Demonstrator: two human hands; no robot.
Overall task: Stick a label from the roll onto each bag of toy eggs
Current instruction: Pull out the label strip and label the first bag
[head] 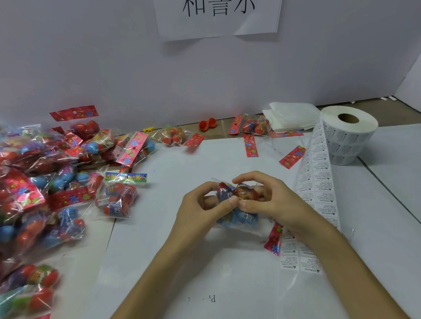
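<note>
Fingers of our left hand [200,210] and right hand [271,200] pinch a bag [245,218] of eggs at the middle of the table [236,271], the label strip [322,177] from the roll [350,132] running under our right wrist, other bags [24,195] heaped at left

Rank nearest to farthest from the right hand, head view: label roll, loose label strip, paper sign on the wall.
1. loose label strip: just beside the right hand, which grips the bag of toy eggs.
2. label roll: back right on the table.
3. paper sign: up on the wall, behind the table.
</note>
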